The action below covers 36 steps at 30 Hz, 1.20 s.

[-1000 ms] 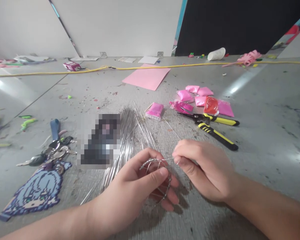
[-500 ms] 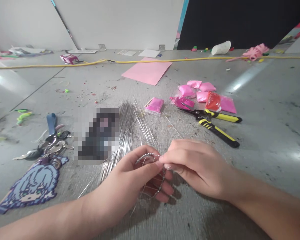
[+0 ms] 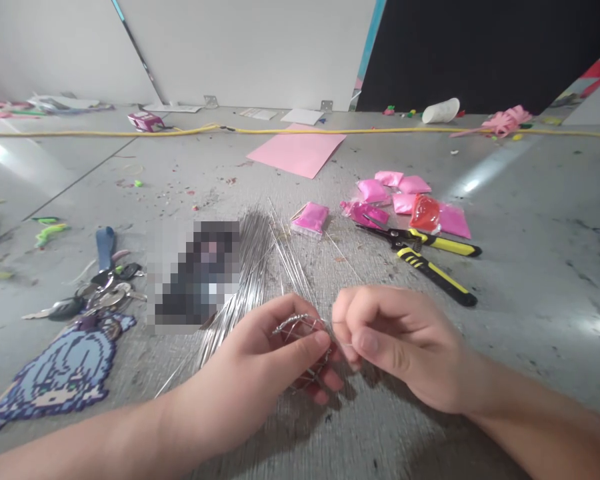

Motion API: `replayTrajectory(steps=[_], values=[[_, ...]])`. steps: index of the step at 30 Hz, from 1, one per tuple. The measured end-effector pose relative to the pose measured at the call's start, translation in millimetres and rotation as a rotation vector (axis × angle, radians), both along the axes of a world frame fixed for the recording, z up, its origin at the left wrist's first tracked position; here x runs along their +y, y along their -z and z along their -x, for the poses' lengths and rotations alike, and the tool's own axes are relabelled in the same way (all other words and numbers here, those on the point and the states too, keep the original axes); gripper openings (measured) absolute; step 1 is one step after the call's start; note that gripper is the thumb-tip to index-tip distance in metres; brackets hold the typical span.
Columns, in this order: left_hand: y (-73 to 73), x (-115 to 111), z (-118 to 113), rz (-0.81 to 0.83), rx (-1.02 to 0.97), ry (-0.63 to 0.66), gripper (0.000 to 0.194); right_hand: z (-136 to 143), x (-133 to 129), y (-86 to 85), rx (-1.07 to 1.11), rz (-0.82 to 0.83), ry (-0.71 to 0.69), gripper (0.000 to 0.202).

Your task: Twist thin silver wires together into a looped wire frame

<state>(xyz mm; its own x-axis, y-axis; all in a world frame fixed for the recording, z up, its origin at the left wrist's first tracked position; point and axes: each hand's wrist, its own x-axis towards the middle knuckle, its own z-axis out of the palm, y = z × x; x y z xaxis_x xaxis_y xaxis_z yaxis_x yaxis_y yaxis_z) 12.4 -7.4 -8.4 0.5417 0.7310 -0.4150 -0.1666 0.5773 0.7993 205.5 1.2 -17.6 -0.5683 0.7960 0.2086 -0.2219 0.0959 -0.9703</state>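
Near the bottom centre, my left hand (image 3: 275, 353) is closed around a round hoop of twisted silver wire (image 3: 293, 323) with thinner strands crossing inside it. Thumb and fingers cover much of the hoop. Just to the right, my right hand (image 3: 405, 347) has thumb and forefinger pinched on a thin wire (image 3: 347, 345) that runs toward the hoop; its far end is hard to make out. A bundle of straight silver wires (image 3: 247, 267) lies behind my left hand, with a few loose wires (image 3: 291, 252) beside it.
Yellow-and-black pliers (image 3: 430, 260) lie open at right, near several pink packets (image 3: 373, 191). At left are keys (image 3: 113, 293) and a blue pixel-pattern charm (image 3: 73, 367), beside a blurred-out dark object (image 3: 200, 273). A yellow cable (image 3: 280, 131) crosses behind a pink sheet (image 3: 297, 150).
My right hand has moved slightly right, away from the hoop's rim, and turned so its thumb shows more. The hoop has tilted in my left hand. The view has shifted a little.
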Motion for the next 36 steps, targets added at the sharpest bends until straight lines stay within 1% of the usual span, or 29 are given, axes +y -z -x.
replayTrajectory(steps=[4,9,14,18,22,24,26,30,36], values=[[-2.7,-3,0,-0.006,0.008,0.013,0.017,-1,1,-0.7,0.015,0.114,-0.085,0.025],[-4.0,-4,0,-0.030,0.034,0.029,0.018,-3,3,-2.3,-0.035,0.117,-0.102,0.026],[-3.3,-3,0,-0.037,0.083,0.040,0.021,0,1,0.8,0.093,0.179,-0.131,0.025],[-3.2,-3,1,-0.053,0.116,0.050,0.021,2,-1,1.0,0.093,0.205,-0.100,0.025],[-3.2,-3,1,-0.083,0.109,0.055,0.020,1,-1,-0.2,0.019,0.181,-0.016,0.026],[-3.6,-3,0,-0.077,0.104,0.050,0.022,1,-1,-0.3,0.006,0.189,0.010,0.026],[-4.5,-4,0,-0.054,0.106,0.036,0.023,0,1,0.0,0.018,0.217,0.008,0.026],[-6.5,-6,-2,-0.055,0.115,0.011,0.022,-1,4,3.7,0.069,0.270,-0.034,0.024],[-4.6,-8,0,-0.188,0.175,0.029,0.018,-2,8,12.9,0.189,0.397,-0.125,0.027]])
